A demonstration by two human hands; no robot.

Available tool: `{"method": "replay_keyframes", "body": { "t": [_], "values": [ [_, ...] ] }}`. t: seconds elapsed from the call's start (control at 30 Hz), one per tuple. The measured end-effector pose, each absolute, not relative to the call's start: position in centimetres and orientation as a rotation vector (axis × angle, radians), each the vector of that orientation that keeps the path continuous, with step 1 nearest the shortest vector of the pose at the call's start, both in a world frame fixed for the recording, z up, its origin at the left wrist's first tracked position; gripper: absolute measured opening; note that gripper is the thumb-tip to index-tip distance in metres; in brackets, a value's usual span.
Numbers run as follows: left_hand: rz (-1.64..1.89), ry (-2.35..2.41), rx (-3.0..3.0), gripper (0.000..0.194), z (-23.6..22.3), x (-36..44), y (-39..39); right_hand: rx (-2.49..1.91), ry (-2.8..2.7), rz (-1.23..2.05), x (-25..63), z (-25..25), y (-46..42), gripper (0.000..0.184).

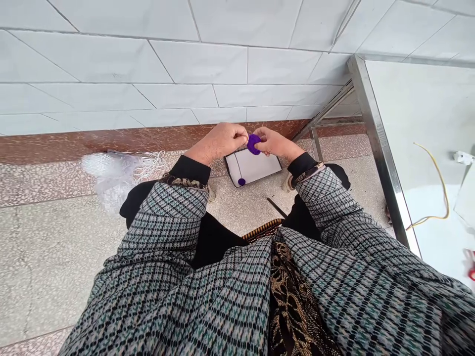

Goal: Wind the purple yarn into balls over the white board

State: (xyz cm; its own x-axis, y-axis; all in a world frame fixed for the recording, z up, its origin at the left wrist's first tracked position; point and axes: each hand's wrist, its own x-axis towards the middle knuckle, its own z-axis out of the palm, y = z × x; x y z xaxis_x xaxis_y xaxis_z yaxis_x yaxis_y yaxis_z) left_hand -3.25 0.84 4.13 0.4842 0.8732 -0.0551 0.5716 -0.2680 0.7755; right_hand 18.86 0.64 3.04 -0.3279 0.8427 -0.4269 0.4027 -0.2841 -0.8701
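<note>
My right hand (pixel 276 143) pinches a round purple felt-like disc (pixel 253 144) between thumb and fingers. Close by on the disc's left side is my left hand (pixel 222 140), its thumb and forefinger pressed together; what they grip, if anything, is too small to make out. Below both hands a white rectangular board or box with dark edges (pixel 260 170) lies on the floor. On its near left part rests a second, smaller-looking purple disc (pixel 241 181), with a thin dark line running up from it.
A clear plastic bag with white cord (pixel 118 173) lies on the floor at left. A dark thin strip (pixel 276 206) is on the floor near my feet. At right stands a metal-framed table (pixel 386 148) with a yellow wire (pixel 443 188) on it. A tiled wall (pixel 200 64) rises ahead.
</note>
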Motion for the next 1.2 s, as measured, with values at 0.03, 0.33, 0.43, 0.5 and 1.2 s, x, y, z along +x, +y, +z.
{"method": "replay_keyframes", "body": {
  "t": [0.03, 0.33, 0.43, 0.5, 1.2],
  "values": [
    [0.507, 1.193, 1.978, 0.019, 4.2, -3.4, 1.0, -1.521, -1.651, 1.690, 19.0, 3.1, 0.5, 0.034],
    [0.582, 1.132, 1.906, 0.021, 3.0, -2.6, 1.1, -0.920, -1.239, 1.872, 20.1, 4.3, 0.4, 0.056],
    [0.530, 1.035, 1.982, 0.020, 2.9, -1.8, 0.5, -1.046, -1.132, 1.692, 19.4, 3.4, 1.0, 0.057],
    [0.479, 0.984, 2.045, 0.021, 3.1, -1.5, 0.3, -1.220, -1.189, 1.556, 18.9, 2.9, 1.3, 0.047],
    [0.357, 0.914, 2.124, 0.021, 2.6, -0.8, -0.1, -1.137, -0.937, 1.771, 19.5, 4.3, 0.3, 0.054]
  ]
}}
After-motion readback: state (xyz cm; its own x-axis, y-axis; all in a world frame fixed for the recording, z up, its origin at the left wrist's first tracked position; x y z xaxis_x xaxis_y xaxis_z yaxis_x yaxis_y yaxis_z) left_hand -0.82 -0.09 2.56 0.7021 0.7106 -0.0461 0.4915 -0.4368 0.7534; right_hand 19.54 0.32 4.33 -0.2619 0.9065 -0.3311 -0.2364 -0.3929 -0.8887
